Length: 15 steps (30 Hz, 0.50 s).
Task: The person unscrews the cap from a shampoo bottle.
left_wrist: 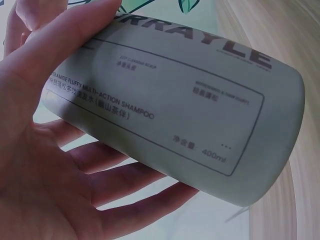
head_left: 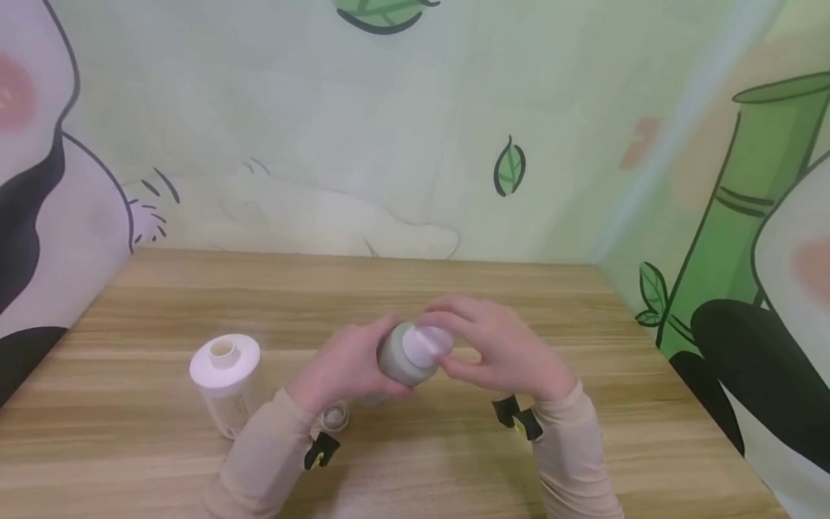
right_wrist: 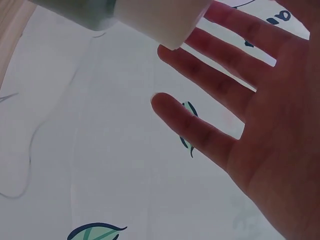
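Note:
My left hand [head_left: 344, 364] grips a pale grey-green shampoo bottle [left_wrist: 175, 110], thumb on one side and fingers round the other. Tilted above the table, the bottle has its white cap [head_left: 423, 346] turned toward my right hand [head_left: 502, 346]. That hand pinches the cap between the thumb and the upper fingers. In the right wrist view the cap [right_wrist: 157, 20] lies against the fingertips, while the little finger stands out straight, off it. Dark printed lettering, including "SHAMPOO" and "400ml", shows on the bottle's side.
On the wooden table [head_left: 519, 468], a white-topped bottle [head_left: 223, 375] with a bare open neck stands at the left, partly behind the left sleeve. A small round whitish piece [head_left: 334, 417] lies by the left wrist. A printed wall [head_left: 324, 144] rises behind the table.

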{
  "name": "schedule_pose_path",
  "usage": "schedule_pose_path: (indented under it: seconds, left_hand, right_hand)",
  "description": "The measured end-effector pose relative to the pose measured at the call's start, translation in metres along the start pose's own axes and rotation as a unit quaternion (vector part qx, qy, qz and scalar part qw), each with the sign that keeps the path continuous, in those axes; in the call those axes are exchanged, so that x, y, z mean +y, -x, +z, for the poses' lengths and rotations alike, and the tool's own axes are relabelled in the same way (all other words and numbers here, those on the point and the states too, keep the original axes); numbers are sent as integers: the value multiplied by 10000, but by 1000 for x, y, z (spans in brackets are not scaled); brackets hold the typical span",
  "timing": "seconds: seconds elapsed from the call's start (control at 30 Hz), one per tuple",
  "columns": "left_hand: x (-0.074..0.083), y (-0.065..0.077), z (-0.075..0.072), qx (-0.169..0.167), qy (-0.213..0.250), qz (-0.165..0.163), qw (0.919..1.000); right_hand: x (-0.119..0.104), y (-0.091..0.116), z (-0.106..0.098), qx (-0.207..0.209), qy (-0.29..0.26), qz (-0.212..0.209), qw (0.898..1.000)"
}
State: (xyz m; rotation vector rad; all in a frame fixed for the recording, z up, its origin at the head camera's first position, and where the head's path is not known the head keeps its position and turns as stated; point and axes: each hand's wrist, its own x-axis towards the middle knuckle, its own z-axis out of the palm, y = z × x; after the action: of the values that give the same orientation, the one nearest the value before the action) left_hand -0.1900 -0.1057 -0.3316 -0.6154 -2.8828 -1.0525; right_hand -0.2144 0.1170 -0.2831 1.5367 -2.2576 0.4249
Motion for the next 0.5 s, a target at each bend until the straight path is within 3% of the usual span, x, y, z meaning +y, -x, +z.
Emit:
schedule_pose_path:
  seconds: [0.23,0.5]
  left_hand:
    - [-2,0,1,22,53,30,10000]
    - [-3,-2,4,27,-7,137,9999]
  right_hand:
    - [1,0,1,-50,47,259,9996]
    - [1,1,0,-418,312,1051,9931]
